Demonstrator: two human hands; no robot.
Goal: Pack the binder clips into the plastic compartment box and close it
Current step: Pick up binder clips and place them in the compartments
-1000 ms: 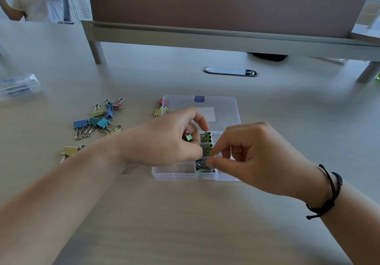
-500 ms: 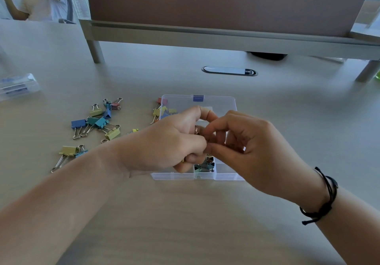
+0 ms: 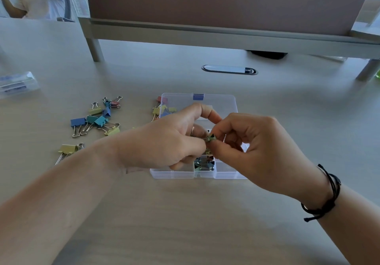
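Both hands met above the open plastic compartment box (image 3: 224, 104). Left hand (image 3: 164, 141) and right hand (image 3: 253, 147) each pinched 1 small green binder clip (image 3: 211, 137) between fingertips, held just over the middle compartments. Front middle compartment already held packed clips (image 3: 204, 163). Loose clips (image 3: 96, 120) lay on the desk (image 3: 185, 223) to the left. Best handled, I judged, by folding the wire handles flat, then seating it snugly beside the others.
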